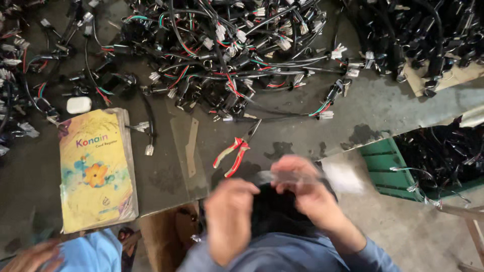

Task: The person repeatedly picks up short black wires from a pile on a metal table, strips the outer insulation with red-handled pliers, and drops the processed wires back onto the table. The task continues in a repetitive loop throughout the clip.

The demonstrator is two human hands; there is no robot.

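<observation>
a workshop: wire harnesses (227,55) heaped on a stained workbench (363,111), pliers (237,148) beside.

Head cam, steep downward, close over workbench (353,116).

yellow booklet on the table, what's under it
The yellow booklet lies on the grey table, its stacked pages showing along the right edge. Anything else beneath is covered.
</observation>
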